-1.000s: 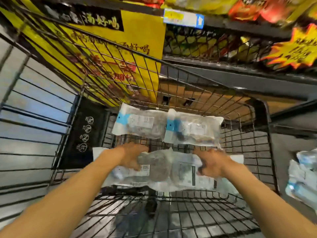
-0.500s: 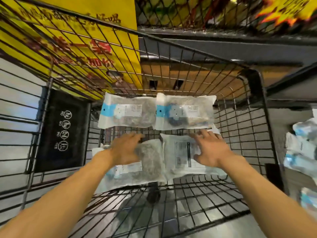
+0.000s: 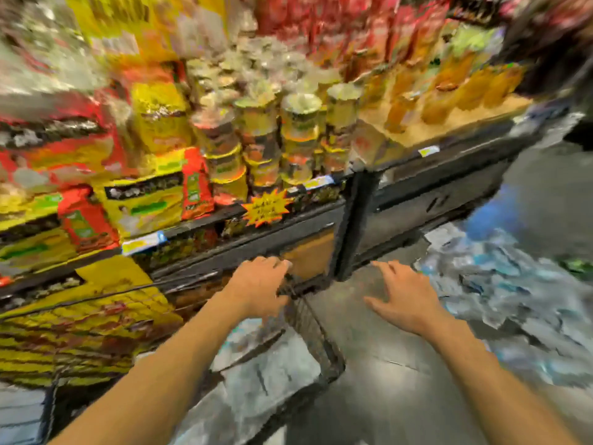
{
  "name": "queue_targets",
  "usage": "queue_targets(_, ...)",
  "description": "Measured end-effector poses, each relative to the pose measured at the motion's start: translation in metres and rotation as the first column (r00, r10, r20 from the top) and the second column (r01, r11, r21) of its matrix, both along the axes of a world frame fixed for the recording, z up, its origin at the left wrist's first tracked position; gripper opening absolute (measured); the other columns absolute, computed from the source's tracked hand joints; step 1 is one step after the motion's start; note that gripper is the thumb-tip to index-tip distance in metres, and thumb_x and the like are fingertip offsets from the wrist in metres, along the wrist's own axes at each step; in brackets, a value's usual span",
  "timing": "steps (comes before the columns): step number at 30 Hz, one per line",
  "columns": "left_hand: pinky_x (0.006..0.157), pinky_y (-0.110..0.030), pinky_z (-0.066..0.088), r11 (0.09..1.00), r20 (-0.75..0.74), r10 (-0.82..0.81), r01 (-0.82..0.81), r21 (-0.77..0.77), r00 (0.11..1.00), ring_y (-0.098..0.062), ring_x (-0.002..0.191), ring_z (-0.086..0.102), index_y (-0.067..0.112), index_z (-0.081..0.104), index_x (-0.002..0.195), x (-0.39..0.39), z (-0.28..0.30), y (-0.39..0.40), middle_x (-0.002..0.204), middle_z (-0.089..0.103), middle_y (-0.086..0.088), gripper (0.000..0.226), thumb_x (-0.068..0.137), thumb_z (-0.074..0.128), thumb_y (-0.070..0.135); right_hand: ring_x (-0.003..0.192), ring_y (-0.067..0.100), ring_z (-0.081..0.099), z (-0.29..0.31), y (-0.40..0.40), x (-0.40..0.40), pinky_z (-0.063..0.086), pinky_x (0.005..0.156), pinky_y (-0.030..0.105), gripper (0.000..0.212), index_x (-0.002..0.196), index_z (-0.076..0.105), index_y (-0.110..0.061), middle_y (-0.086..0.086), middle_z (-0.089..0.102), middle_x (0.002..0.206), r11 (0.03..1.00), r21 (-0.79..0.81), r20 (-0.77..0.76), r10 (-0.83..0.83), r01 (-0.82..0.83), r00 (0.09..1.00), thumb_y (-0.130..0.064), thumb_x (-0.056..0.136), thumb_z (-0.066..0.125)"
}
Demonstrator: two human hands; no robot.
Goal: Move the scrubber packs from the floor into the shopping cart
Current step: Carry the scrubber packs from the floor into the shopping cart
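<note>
Shelves point(image 3: 224, 139): stocked, blurred, at 12 o'clock.
Shopping cart point(image 3: 308, 335): packs inside, at 6 o'clock.
Scrubber packs point(image 3: 513, 290): heaped on floor at 3 o'clock; probably light, crinkly, slippery film; pinch an edge.
Left hand point(image 3: 260, 290): grip open, empty.
Right hand point(image 3: 404, 300): grip spread, empty.

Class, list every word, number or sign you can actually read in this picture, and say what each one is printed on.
None can be read; motion blur smears everything.
Orange starburst sign: dark marks, too blurred.
Shelf price tags: too blurred.
Yellow packets: print unreadable.
Yellow banner: red characters, smeared.
Scrubber packs on the floor: labels unreadable.
</note>
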State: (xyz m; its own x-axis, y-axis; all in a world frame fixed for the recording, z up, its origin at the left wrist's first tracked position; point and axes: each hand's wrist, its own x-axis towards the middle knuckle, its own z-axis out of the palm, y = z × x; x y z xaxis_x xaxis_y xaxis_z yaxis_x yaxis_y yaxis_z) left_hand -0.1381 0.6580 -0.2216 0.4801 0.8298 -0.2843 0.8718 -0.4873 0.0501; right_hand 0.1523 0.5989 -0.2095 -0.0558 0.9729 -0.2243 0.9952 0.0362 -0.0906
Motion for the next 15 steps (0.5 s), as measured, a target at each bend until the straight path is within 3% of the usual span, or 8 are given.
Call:
queue_targets(7,0.103,-0.046,0.045,0.916,0.005,-0.379,0.374,0.147,0.925,-0.031,0.133,0.048,0.024,0.031,0.155,0.281,0.068,0.008,0.146,0.048,-0.006,0.077,0.091,0.055,0.060,0.135,0.030,0.048,0.057,-0.094,0.225,0.045,0.107,0.041,0.081,0.156,0.031,-0.025,0.007,0.047,0.150,0.907,0.046,-0.032,-0.418,0.419,0.908,-0.067,0.091,0.054)
queue_targets(11,0.107,-0.044,0.044,0.836,0.047,-0.534,0.518,0.180,0.844,-0.030,0.136,0.046,0.024,0.032,0.154,0.426,0.082,-0.012,0.149,0.046,-0.004,0.079,0.090,0.057,0.063,0.136,0.032,0.050,0.063,-0.155,0.337,0.048,0.105,0.044,0.096,0.152,0.037,-0.027,0.006,0.049,0.149,0.791,0.037,-0.019,-0.610,0.610,0.792,-0.084,0.075,0.035)
queue_targets(15,0.109,-0.043,0.041,0.764,0.053,-0.633,0.613,0.200,0.772,-0.030,0.141,0.042,0.022,0.028,0.157,0.530,0.090,-0.025,0.155,0.042,-0.005,0.080,0.092,0.054,0.060,0.135,0.031,0.051,0.072,-0.197,0.409,0.047,0.104,0.039,0.080,0.153,0.039,-0.027,0.007,0.051,0.150,0.680,0.027,-0.065,-0.730,0.733,0.680,-0.067,0.086,0.058)
